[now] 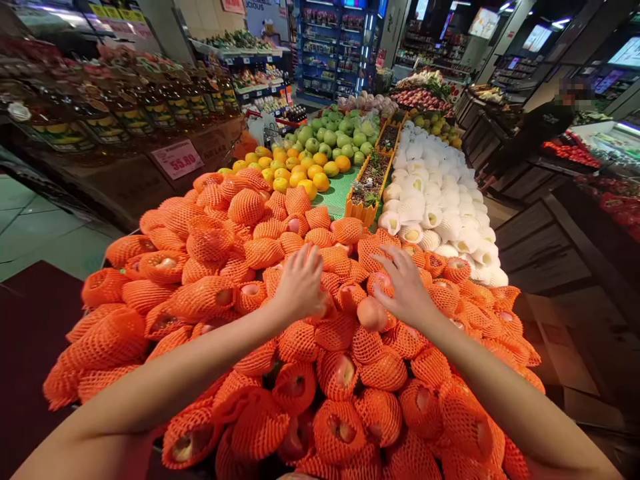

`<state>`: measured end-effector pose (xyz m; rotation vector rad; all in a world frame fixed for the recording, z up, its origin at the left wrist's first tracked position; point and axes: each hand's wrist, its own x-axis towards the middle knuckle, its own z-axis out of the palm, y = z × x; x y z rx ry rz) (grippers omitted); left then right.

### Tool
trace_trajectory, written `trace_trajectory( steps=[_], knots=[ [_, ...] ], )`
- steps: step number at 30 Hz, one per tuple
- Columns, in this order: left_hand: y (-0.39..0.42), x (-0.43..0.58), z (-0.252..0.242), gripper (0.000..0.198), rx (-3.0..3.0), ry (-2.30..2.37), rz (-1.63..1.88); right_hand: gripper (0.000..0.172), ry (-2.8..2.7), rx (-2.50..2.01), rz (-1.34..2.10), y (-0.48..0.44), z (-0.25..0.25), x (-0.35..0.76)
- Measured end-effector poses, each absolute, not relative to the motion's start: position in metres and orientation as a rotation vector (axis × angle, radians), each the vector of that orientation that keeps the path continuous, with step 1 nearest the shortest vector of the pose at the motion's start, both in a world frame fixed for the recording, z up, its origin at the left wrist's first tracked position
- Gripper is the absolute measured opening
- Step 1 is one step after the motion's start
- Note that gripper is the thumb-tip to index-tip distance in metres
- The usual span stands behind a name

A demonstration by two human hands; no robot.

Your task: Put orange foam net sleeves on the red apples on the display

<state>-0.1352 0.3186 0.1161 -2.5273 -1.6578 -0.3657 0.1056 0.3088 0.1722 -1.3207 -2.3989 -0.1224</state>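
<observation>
My left hand (301, 283) is palm down over the middle of a heap of apples in orange foam nets (345, 370). Its fingers point away from me, slightly apart, and their undersides are hidden. To the right, my right hand (407, 287) has its fingers spread above the netted fruit, with no grip on anything visible. A bare reddish apple (371, 313) lies between the hands, close beside the right thumb. Some nets below the hands are open at the end and show fruit inside, such as one apple (344, 430) near me.
Behind the heap are oranges (300, 177), green apples (340, 137) and a planter box (370, 183). White-netted fruit (435, 193) fills the right back. Bottles (135, 110) line the left stand with a price sign (177, 159). A person (540, 127) stands at the right.
</observation>
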Motion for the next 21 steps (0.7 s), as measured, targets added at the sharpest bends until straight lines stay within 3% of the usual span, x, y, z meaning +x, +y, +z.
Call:
trace_trajectory(
  steps=[3,5,10,12,14,16,18,21],
  knots=[
    [0.322,-0.174,0.117,0.026,-2.439,-1.767,-0.340,0.045,-2.423,-1.196,-0.154,0.254,0.200,0.103],
    [0.313,-0.186,0.116,0.019,-2.401,-1.713,-0.522,0.040,-2.395,-1.182,-0.066,0.222,0.214,0.103],
    [0.240,-0.171,0.106,0.020,-2.255,-0.918,-1.395,0.042,-1.872,-1.373,0.776,0.166,0.219,0.098],
    [0.200,-0.158,0.096,0.014,-2.377,-0.393,-1.526,0.051,-1.425,-1.340,1.243,0.148,0.202,0.092],
    [0.165,-0.147,0.083,0.010,-2.636,-0.069,-1.408,0.062,-1.074,-1.253,1.694,0.126,0.175,0.082],
    [0.139,-0.142,0.072,0.010,-2.837,-0.056,-1.236,0.054,-0.953,-1.178,2.032,0.100,0.141,0.072],
    [0.122,-0.141,0.066,0.014,-2.824,-0.204,-1.244,0.034,-1.005,-1.113,2.117,0.072,0.109,0.066],
    [0.106,-0.143,0.066,0.014,-2.641,-0.386,-1.365,0.027,-1.136,-1.043,2.032,0.036,0.077,0.065]
  ],
)
